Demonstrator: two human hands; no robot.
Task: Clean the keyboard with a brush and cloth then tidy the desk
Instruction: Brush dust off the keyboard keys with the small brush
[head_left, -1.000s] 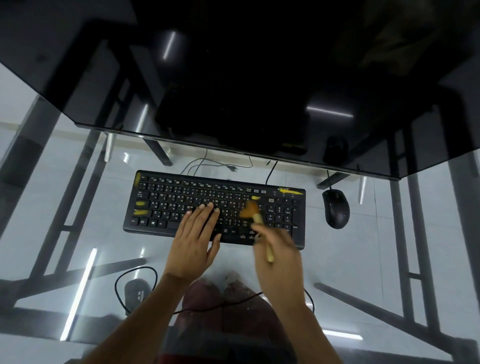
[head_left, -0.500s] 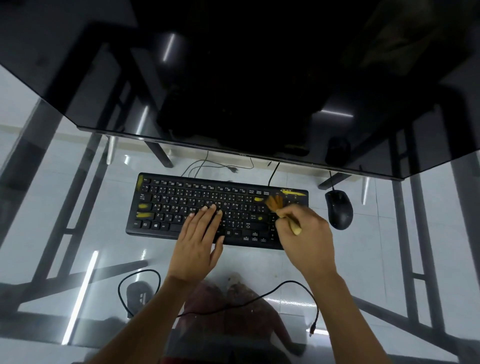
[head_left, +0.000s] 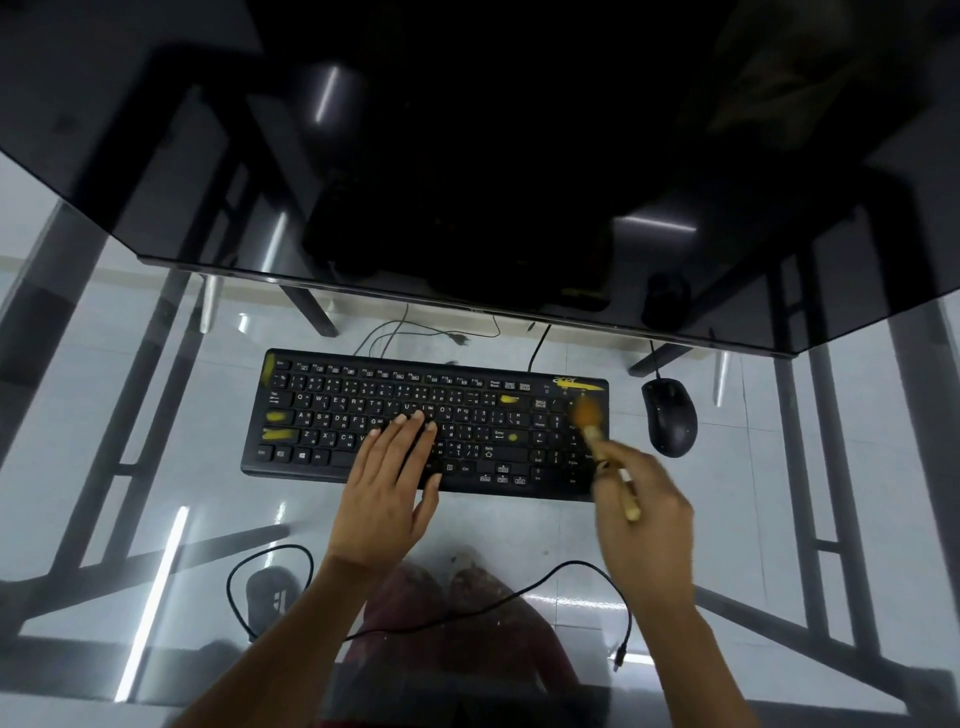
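Note:
A black keyboard (head_left: 363, 405) with yellow smears lies on the glass desk (head_left: 156, 415). My left hand (head_left: 387, 488) rests flat on its middle keys, fingers straight. My right hand (head_left: 644, 514) grips a small wooden-handled brush (head_left: 597, 436) at the keyboard's right end. The brush's tan bristles sit blurred over the number pad near the top right corner. No cloth is in view.
A black mouse (head_left: 670, 423) lies right of the keyboard. A dark shelf (head_left: 467, 182) overhangs the back of the desk. Through the glass I see a loose black cable (head_left: 571, 569), a second dark mouse (head_left: 272, 597) and the desk's metal frame.
My right hand has carried the brush from the keys left of the number pad rightward across the number pad to its top right. My left hand has stayed on the middle keys.

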